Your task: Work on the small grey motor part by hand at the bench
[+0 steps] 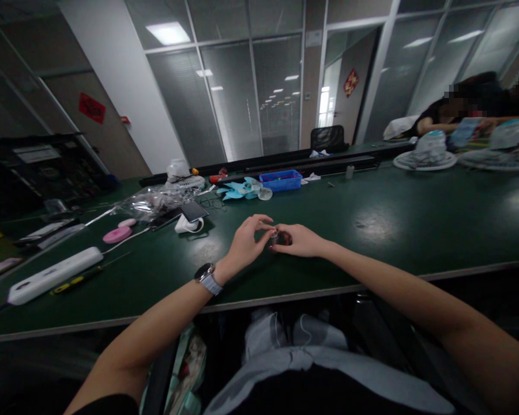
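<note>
A small, dark metallic cylinder stands upright between my two hands, at or just above the green table. My right hand curls its thumb and fingers around the cylinder from the right. From the other side, my left hand pinches at its top with the thumb and a fingertip, while another finger is lifted. The fingers hide much of the cylinder, and its exact kind is too small to make out. A watch is on my left wrist.
The green table carries a white power strip, a yellow-handled screwdriver, a pink round item, a phone, blue fan blades and a blue basket. Fan parts lie near another person at right.
</note>
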The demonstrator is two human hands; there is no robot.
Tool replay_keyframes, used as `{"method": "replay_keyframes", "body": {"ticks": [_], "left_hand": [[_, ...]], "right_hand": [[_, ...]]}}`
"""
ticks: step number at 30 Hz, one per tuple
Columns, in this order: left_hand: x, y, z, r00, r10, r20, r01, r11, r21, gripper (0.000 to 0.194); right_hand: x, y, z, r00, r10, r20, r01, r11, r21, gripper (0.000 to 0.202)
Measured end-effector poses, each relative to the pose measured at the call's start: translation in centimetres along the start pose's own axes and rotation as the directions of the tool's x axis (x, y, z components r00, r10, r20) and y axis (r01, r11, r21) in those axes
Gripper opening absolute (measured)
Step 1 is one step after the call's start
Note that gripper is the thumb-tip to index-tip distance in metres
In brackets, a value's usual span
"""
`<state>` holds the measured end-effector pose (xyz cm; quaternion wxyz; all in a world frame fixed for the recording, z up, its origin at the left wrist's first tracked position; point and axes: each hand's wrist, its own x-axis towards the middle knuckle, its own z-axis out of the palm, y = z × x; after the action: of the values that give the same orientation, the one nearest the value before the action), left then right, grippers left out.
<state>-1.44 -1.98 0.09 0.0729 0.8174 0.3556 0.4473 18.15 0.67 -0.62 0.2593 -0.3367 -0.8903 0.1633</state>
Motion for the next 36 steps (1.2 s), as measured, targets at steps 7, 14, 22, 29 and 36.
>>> {"method": "replay_keyframes", "body": {"ticks": [7,14,22,29,36], "left_hand": [[0.0,0.0,0.3,0.998,-0.005,-0.065,0.004,1.000,-0.008,0.022],[-0.1,-1.2,-0.2,0.983,-0.087,-0.159,0.119,0.972,0.202,0.025],[-1.0,-3.1,0.1,0.972,-0.221,0.075,0.186,0.929,0.320,0.036],[-0.7,-2.4,-0.2,0.973,-0.228,0.038,0.209,0.937,0.279,0.030],[0.1,-0.1,-0.1,0.994,-0.044,-0.104,0.044,0.999,0.003,0.018]], "right_hand": [[0.0,-0.2,-0.2,1.000,0.004,0.002,-0.004,1.000,0.007,0.038],[-0.1,-0.4,-0.3,1.000,0.004,0.017,-0.004,1.000,0.026,0.045],[-0.1,-0.4,-0.3,1.000,-0.002,0.018,0.001,0.999,0.034,0.044],[-0.1,-0.5,-0.4,1.000,0.017,0.021,-0.018,0.999,0.028,0.045],[-0.1,-0.4,-0.3,1.000,0.012,0.019,-0.012,1.000,0.029,0.043]]}}
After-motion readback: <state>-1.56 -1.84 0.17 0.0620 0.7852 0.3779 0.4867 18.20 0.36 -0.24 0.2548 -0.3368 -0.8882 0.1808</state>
